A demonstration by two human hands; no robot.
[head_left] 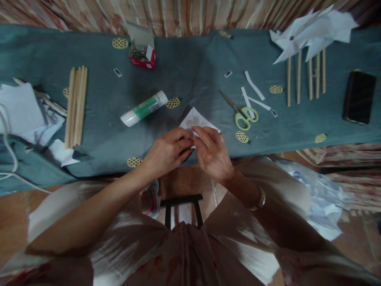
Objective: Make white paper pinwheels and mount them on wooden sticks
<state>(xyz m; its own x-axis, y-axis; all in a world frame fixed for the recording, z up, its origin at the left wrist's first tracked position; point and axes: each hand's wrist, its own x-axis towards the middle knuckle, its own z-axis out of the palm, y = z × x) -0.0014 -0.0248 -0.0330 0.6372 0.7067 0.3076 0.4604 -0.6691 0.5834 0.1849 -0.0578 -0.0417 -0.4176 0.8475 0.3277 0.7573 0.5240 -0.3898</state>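
A small white piece of paper (195, 118) with a pointed top lies at the front of the table, under my fingers. My left hand (171, 151) pinches its lower left side, fingers curled together. My right hand (212, 153) has its fingers on the paper's right part, close against the left fingertips. The lower part of the paper is hidden behind both hands. Green-handled scissors (245, 118) lie to the right of the paper, and a green and white glue stick (144, 108) lies to the left.
Paper pinwheels (315, 33) on wooden sticks lie at the back right, near a black phone (359, 97). Paper strips (254, 85) surround the scissors. A red box (143, 55) of small metal pieces stands at the back. Wooden sticks (76, 107) and paper sheets (22, 109) lie left, beside a white cable (8, 151).
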